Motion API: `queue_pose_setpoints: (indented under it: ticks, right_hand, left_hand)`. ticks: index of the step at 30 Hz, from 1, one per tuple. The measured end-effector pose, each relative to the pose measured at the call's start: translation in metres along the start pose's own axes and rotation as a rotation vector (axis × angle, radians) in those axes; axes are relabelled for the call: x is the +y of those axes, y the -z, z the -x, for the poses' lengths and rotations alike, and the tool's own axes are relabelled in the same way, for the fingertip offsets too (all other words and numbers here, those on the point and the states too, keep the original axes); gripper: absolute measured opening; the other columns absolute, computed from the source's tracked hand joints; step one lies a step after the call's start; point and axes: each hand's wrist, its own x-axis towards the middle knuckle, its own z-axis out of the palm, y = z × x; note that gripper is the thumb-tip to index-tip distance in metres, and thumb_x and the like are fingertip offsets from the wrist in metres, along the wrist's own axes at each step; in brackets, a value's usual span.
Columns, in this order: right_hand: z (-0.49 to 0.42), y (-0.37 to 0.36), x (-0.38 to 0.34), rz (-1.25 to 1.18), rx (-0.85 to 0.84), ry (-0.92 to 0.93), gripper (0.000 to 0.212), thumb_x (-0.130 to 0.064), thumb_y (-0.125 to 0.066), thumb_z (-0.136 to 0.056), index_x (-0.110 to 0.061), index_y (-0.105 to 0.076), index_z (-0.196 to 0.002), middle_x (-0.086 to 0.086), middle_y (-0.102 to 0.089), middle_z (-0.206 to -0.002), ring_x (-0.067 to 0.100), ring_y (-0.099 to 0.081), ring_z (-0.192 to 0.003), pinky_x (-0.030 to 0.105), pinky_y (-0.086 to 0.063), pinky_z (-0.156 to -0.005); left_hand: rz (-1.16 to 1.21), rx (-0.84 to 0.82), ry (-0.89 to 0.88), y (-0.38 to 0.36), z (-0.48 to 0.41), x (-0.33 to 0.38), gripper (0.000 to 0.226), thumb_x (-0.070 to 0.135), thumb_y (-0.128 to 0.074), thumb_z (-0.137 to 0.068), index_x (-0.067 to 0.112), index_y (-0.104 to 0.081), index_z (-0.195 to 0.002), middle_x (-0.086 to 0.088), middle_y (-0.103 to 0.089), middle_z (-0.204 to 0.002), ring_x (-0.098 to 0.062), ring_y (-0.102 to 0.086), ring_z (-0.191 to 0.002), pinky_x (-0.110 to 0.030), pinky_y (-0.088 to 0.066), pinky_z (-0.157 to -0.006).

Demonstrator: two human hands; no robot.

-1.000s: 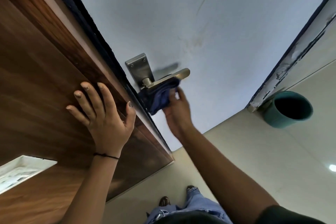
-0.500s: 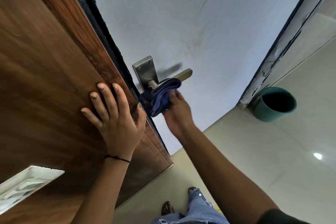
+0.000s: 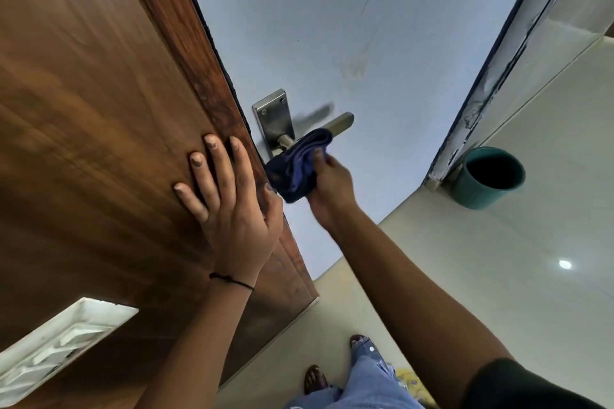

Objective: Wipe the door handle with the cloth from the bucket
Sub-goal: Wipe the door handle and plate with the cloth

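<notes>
Cloth (image 3: 300, 167), dark blue and bunched, sits clenched in our right hand (image 3: 329, 188) against the inner end of the door handle (image 3: 335, 124), while our left hand (image 3: 232, 206) lies flat and open on the wooden door (image 3: 99, 109), bucket (image 3: 486, 178) well apart on the floor (image 3: 498, 276).

— Supporting surface?
— Pale glossy tiled floor (image 3: 498, 276), one light reflection on it.
— Items standing directly on it?
— A teal bucket (image 3: 486, 178) beside the door frame (image 3: 478, 103), and the person's feet (image 3: 315, 378) near the bottom edge.
</notes>
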Motion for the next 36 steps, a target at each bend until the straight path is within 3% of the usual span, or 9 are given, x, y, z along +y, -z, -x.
queue_pose_setpoints:
  ticks: [9, 14, 18, 21, 23, 25, 30, 33, 36]
  right_hand:
    - [0.015, -0.006, -0.009, -0.044, -0.078, -0.171, 0.038, -0.013, -0.042, -0.102, 0.011, -0.048, -0.131, 0.027, -0.055, -0.134, 0.035, -0.06, -0.108, 0.042, -0.051, -0.087]
    - [0.022, -0.014, -0.023, -0.283, -0.185, -0.382, 0.03, -0.007, -0.035, -0.101, 0.003, -0.057, -0.084, 0.022, -0.063, -0.079, 0.026, -0.058, -0.078, 0.033, -0.059, -0.056]
    - [0.018, -0.021, -0.028, -0.482, -0.187, -0.412, 0.03, -0.009, -0.036, -0.1, -0.004, -0.057, -0.079, 0.009, -0.059, -0.086, 0.027, -0.058, -0.079, 0.041, -0.058, -0.061]
    - [0.013, -0.015, -0.03, -0.506, -0.204, -0.396, 0.023, -0.011, -0.035, -0.1, -0.016, -0.051, -0.085, 0.003, -0.055, -0.096, 0.028, -0.061, -0.08, 0.04, -0.054, -0.081]
    - [0.014, -0.012, -0.028, -0.484, -0.251, -0.4, 0.021, -0.01, -0.036, -0.1, -0.019, -0.047, -0.084, 0.002, -0.056, -0.094, 0.029, -0.064, -0.077, 0.042, -0.059, -0.073]
    - [0.011, -0.011, -0.025, -0.329, -0.242, -0.356, 0.022, -0.007, -0.037, -0.099, -0.01, -0.053, -0.084, 0.009, -0.057, -0.089, 0.027, -0.06, -0.079, 0.038, -0.06, -0.061]
    - [0.004, -0.012, -0.018, -0.121, -0.059, -0.161, 0.015, 0.0, -0.042, -0.095, -0.002, -0.05, -0.083, 0.013, -0.051, -0.081, 0.027, -0.053, -0.068, 0.041, -0.055, -0.063]
    - [0.005, -0.017, -0.001, -0.014, 0.141, 0.052, 0.013, -0.007, -0.059, -0.09, -0.001, -0.056, -0.102, 0.014, -0.064, -0.089, 0.029, -0.065, -0.081, 0.047, -0.058, -0.081]
    - [0.011, -0.021, 0.024, 0.144, 0.224, 0.265, 0.024, -0.017, -0.06, -0.091, -0.017, -0.048, -0.111, 0.001, -0.06, -0.093, 0.014, -0.065, -0.083, 0.024, -0.056, -0.074]
  left_hand:
    - [0.048, 0.027, -0.038, 0.001, 0.001, -0.003, 0.076, 0.033, -0.039, -0.092, 0.012, 0.001, -0.154, -0.015, -0.01, -0.156, -0.027, -0.001, -0.145, -0.041, 0.016, -0.117]
    - [0.044, 0.028, -0.057, 0.0, 0.004, -0.007, 0.075, 0.035, -0.036, -0.094, 0.012, 0.002, -0.154, -0.012, -0.004, -0.158, -0.022, 0.015, -0.15, -0.042, 0.016, -0.117]
    - [0.048, 0.02, -0.073, 0.0, 0.004, -0.01, 0.074, 0.036, -0.035, -0.094, 0.012, 0.0, -0.155, -0.011, -0.003, -0.159, -0.021, 0.015, -0.149, -0.042, 0.016, -0.118]
    - [0.045, 0.026, -0.082, 0.0, 0.005, -0.01, 0.074, 0.036, -0.036, -0.094, 0.012, -0.001, -0.155, -0.011, -0.003, -0.159, -0.021, 0.015, -0.149, -0.042, 0.016, -0.118]
    - [0.038, 0.031, -0.079, 0.0, 0.005, -0.01, 0.075, 0.036, -0.037, -0.093, 0.012, -0.001, -0.155, -0.011, -0.004, -0.159, -0.021, 0.015, -0.149, -0.043, 0.015, -0.118]
    - [0.048, 0.031, -0.074, 0.0, 0.005, -0.009, 0.076, 0.036, -0.039, -0.093, 0.013, -0.002, -0.155, -0.011, -0.006, -0.159, -0.021, 0.015, -0.149, -0.042, 0.015, -0.118]
    - [0.054, 0.03, -0.073, 0.001, 0.005, -0.01, 0.077, 0.036, -0.041, -0.093, 0.014, -0.001, -0.155, -0.011, -0.012, -0.158, -0.02, 0.016, -0.149, -0.042, 0.014, -0.118]
    - [0.049, 0.032, -0.066, 0.001, 0.004, -0.009, 0.075, 0.036, -0.04, -0.094, 0.014, -0.002, -0.155, -0.012, -0.013, -0.157, -0.02, 0.017, -0.149, -0.042, 0.015, -0.118]
    - [0.008, 0.024, -0.084, 0.001, 0.005, -0.01, 0.076, 0.038, -0.04, -0.095, 0.013, -0.001, -0.155, -0.012, -0.011, -0.158, -0.021, 0.018, -0.148, -0.042, 0.016, -0.118]
